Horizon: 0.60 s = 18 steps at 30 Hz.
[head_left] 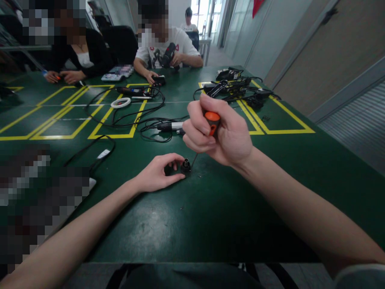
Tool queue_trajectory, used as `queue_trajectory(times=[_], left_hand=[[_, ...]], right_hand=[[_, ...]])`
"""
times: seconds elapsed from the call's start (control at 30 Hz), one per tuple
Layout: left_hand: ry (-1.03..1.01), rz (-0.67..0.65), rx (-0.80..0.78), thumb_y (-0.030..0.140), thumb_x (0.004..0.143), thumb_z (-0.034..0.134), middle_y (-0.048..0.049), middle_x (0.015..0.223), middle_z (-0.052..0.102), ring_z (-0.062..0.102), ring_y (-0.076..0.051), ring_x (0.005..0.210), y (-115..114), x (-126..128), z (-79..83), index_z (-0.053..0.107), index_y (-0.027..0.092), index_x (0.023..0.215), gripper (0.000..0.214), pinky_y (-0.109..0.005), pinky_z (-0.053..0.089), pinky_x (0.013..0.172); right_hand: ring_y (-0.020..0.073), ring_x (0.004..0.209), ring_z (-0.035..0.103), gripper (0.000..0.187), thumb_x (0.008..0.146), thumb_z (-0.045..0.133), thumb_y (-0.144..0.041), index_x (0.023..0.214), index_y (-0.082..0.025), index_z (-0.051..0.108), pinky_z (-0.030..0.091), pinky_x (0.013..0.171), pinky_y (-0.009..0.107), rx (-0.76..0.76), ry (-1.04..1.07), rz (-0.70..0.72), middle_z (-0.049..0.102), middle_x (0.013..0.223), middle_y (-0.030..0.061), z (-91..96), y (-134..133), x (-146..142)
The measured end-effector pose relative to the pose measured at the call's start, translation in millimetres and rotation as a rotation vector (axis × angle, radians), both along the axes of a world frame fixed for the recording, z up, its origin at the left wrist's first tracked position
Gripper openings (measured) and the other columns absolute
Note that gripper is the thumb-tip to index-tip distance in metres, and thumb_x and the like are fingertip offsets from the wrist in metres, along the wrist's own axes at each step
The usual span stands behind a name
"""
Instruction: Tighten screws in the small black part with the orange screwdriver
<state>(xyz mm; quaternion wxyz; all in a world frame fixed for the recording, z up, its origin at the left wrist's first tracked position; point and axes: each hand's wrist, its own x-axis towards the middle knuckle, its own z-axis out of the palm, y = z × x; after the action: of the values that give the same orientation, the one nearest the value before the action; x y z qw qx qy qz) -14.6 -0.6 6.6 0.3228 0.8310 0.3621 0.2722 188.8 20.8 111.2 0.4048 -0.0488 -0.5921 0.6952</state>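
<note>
My right hand is wrapped round the orange and dark handle of a screwdriver. Its thin shaft slants down to the left, and the tip is close beside a small black round part on the green table; whether they touch I cannot tell. A metal cylinder sticks up from the top of that part. My left hand grips the part from the left between thumb and fingers. Tiny bits, perhaps screws, lie on the table near the part.
Behind my hands lie a silver and black tool with a cord, a white ring and tangled black cables. Yellow tape marks the green table. Across it, one person holds a black drill; another sits at left.
</note>
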Motion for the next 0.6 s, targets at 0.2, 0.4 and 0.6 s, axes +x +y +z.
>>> queue_trajectory(times=[0.2, 0.4, 0.6], left_hand=[[-0.024, 0.026, 0.039, 0.029, 0.095, 0.071, -0.0033, 0.101, 0.074, 0.066, -0.015, 0.084, 0.6, 0.8, -3.6, 0.067, 0.017, 0.127, 0.035, -0.028, 0.054, 0.078], [0.022, 0.049, 0.09, 0.028, 0.095, 0.069, -0.005, 0.1, 0.073, 0.066, -0.017, 0.085, 0.2, 0.6, -3.7, 0.07, 0.016, 0.122, 0.029, -0.029, 0.054, 0.078], [0.064, 0.053, 0.136, 0.028, 0.095, 0.069, -0.0056, 0.096, 0.072, 0.066, -0.018, 0.085, 0.1, 0.3, -2.3, 0.072, 0.015, 0.116, 0.024, -0.03, 0.055, 0.079]], right_hand=[[0.0044, 0.04, 0.016, 0.049, 0.111, 0.045, -0.055, 0.075, -0.022, 0.046, 0.023, 0.04, 0.015, 0.001, 0.033, 0.011, 0.026, 0.05, -0.0125, -0.9, 0.0, 2.4], [0.0063, 0.043, 0.029, 0.038, 0.101, 0.068, -0.041, 0.078, -0.024, 0.043, 0.026, 0.042, 0.018, 0.026, 0.036, -0.11, 0.042, 0.056, -0.0107, -2.3, -0.5, 0.2], [0.0068, 0.05, 0.043, 0.045, 0.094, 0.077, -0.05, 0.075, -0.021, 0.049, 0.032, 0.044, 0.02, 0.002, 0.064, -0.149, 0.051, 0.068, -0.0064, -5.1, -1.3, -5.0]])
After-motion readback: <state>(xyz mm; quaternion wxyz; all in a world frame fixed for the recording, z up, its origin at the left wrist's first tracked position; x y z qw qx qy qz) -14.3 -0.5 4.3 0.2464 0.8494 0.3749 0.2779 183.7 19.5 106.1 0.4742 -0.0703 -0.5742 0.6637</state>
